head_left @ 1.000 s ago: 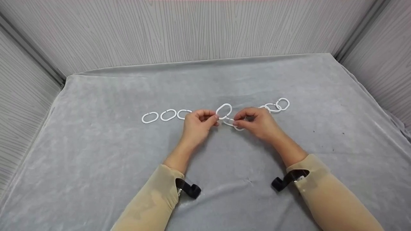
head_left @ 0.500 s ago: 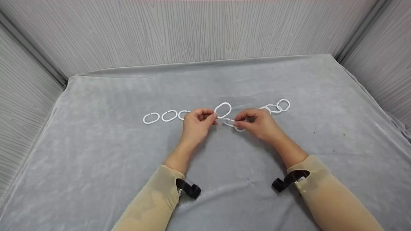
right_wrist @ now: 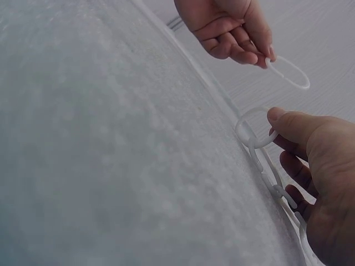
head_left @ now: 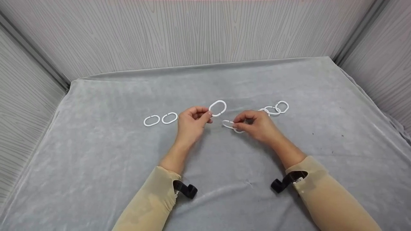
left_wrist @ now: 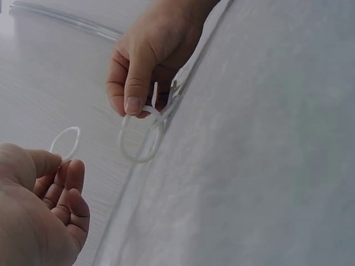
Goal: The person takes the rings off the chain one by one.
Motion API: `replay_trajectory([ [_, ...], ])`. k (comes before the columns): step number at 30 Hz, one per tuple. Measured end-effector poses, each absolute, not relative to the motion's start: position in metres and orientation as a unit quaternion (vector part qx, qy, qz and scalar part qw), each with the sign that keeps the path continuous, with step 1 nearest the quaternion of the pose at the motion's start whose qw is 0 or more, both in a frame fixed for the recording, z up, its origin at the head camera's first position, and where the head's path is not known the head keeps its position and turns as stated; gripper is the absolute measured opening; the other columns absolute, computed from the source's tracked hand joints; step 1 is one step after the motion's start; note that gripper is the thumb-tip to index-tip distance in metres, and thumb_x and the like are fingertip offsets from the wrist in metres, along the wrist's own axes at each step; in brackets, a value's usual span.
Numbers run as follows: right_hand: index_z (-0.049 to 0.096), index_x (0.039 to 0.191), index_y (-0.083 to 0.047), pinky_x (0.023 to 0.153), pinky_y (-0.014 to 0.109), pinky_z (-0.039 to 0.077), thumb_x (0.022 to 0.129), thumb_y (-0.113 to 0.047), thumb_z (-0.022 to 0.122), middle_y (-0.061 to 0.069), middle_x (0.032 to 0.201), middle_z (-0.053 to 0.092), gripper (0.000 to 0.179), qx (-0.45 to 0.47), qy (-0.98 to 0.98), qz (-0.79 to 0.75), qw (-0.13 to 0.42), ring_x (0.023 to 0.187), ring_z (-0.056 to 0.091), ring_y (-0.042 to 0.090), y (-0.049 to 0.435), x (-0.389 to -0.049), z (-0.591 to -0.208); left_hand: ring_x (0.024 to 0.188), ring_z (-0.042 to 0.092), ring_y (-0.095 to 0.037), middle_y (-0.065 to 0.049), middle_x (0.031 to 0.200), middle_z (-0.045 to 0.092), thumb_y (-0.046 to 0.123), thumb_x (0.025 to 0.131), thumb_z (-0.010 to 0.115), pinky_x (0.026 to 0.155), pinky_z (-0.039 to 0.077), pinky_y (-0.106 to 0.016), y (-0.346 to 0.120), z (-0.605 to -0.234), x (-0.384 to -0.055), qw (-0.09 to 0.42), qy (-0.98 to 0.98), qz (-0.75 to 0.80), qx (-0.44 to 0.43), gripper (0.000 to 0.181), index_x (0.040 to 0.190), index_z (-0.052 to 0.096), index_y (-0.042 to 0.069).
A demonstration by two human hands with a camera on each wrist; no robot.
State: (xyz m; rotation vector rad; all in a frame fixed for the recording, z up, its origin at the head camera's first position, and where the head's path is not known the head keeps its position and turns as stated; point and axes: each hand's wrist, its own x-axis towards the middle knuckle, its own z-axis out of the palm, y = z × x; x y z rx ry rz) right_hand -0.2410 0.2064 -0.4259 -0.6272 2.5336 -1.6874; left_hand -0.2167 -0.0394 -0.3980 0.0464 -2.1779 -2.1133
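Between thumb and fingers my left hand [head_left: 192,125] pinches a white oval chain link [head_left: 225,106], which has a small gap in its side. My right hand [head_left: 258,126] pinches the end link [head_left: 228,121] of a white chain. In the head view, space separates the two held links. The right wrist view shows the held end link [right_wrist: 239,128] joined to more links [right_wrist: 256,157] that run under the right hand [right_wrist: 335,183]. The left wrist view has the single link [left_wrist: 76,136] above the left fingertips. Part of the chain is hidden by the right hand.
Two loose white links [head_left: 145,121] [head_left: 163,119] lie on the grey cloth [head_left: 205,192] left of the left hand. Several joined links [head_left: 273,113] lie beyond the right hand. Pale wood-patterned panels [head_left: 192,32] stand behind and at both sides.
The left hand has moved left and slightly up with its link, which touched or overlapped the right hand's end link and is now apart. A third loose link is now hidden. The right hand barely moved.
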Motion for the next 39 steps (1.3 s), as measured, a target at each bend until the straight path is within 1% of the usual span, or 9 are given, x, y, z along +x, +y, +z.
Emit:
replay_trajectory([
  [4,0.081,0.096,-0.003,0.069,0.019,0.054,0.089,-0.003,0.085,0.010,0.091,0.076,0.008,-0.197,0.815,-0.544,0.020,0.080,0.065,0.019,0.205,-0.240,-0.426,0.072,0.072,-0.016,-0.014,0.087,0.075,0.000,0.095,0.076,0.069,0.055,-0.030,-0.049,-0.390,-0.217,0.054,-0.715,-0.696,0.025,0.009,0.102,0.076,-0.005],
  [5,0.081,0.096,-0.003,0.069,0.019,0.054,0.089,-0.003,0.085,0.010,0.091,0.076,0.008,-0.196,0.814,-0.547,0.021,0.080,0.065,0.018,0.205,-0.240,-0.425,0.072,0.072,-0.017,-0.012,0.087,0.075,-0.001,0.095,0.076,0.069,0.056,-0.029,-0.052,-0.387,-0.218,0.055,-0.715,-0.697,0.027,0.009,0.102,0.076,-0.005],
  [8,0.081,0.095,-0.003,0.068,0.018,0.054,0.089,-0.003,0.085,0.011,0.091,0.076,0.007,-0.194,0.812,-0.550,0.019,0.080,0.065,0.018,0.205,-0.239,-0.425,0.072,0.071,-0.018,-0.010,0.087,0.074,-0.002,0.095,0.075,0.070,0.057,-0.029,-0.062,-0.381,-0.218,0.061,-0.712,-0.699,0.029,0.009,0.103,0.076,-0.006],
  [11,0.081,0.095,-0.004,0.068,0.018,0.053,0.089,-0.003,0.085,0.010,0.090,0.076,0.007,-0.194,0.813,-0.549,0.017,0.079,0.065,0.017,0.206,-0.239,-0.425,0.072,0.071,-0.017,-0.009,0.086,0.073,-0.003,0.094,0.075,0.070,0.058,-0.025,-0.072,-0.375,-0.217,0.064,-0.712,-0.699,0.028,0.009,0.102,0.076,-0.006],
  [18,0.082,0.096,-0.005,0.067,0.018,0.052,0.089,-0.004,0.085,0.009,0.090,0.075,0.008,-0.195,0.817,-0.542,0.022,0.079,0.063,0.018,0.206,-0.239,-0.426,0.070,0.071,-0.016,-0.011,0.085,0.072,-0.003,0.094,0.076,0.068,0.058,-0.023,-0.096,-0.370,-0.216,0.060,-0.721,-0.689,0.030,0.009,0.102,0.076,-0.006],
  [25,0.082,0.096,-0.004,0.066,0.018,0.053,0.089,-0.004,0.085,0.010,0.090,0.075,0.008,-0.196,0.816,-0.543,0.023,0.077,0.064,0.016,0.205,-0.240,-0.425,0.074,0.071,-0.014,-0.016,0.091,0.074,0.006,0.097,0.078,0.062,0.048,-0.020,-0.120,-0.371,-0.213,0.023,-0.754,-0.655,0.044,0.013,0.107,0.077,-0.002],
  [31,0.081,0.097,-0.002,0.066,0.017,0.052,0.089,-0.002,0.085,0.012,0.091,0.075,0.010,-0.190,0.818,-0.543,0.023,0.076,0.063,0.015,0.205,-0.239,-0.425,0.076,0.071,-0.015,-0.018,0.096,0.075,0.009,0.099,0.076,0.063,0.048,-0.023,-0.138,-0.374,-0.209,-0.011,-0.775,-0.630,0.048,0.022,0.115,0.075,-0.005],
  [36,0.081,0.098,-0.001,0.065,0.017,0.052,0.088,-0.001,0.084,0.011,0.091,0.075,0.010,-0.188,0.815,-0.547,0.023,0.076,0.063,0.014,0.204,-0.239,-0.426,0.079,0.071,-0.014,-0.023,0.103,0.074,0.012,0.100,0.076,0.066,0.049,-0.026,-0.151,-0.377,-0.207,-0.039,-0.786,-0.614,0.055,0.022,0.117,0.076,-0.002],
  [39,0.081,0.097,-0.001,0.064,0.018,0.053,0.088,-0.001,0.085,0.010,0.089,0.075,0.010,-0.192,0.812,-0.551,0.023,0.075,0.064,0.013,0.204,-0.239,-0.425,0.080,0.071,-0.014,-0.018,0.101,0.075,0.012,0.100,0.075,0.067,0.049,-0.026,-0.157,-0.380,-0.206,-0.052,-0.789,-0.609,0.055,0.023,0.118,0.075,-0.002],
])
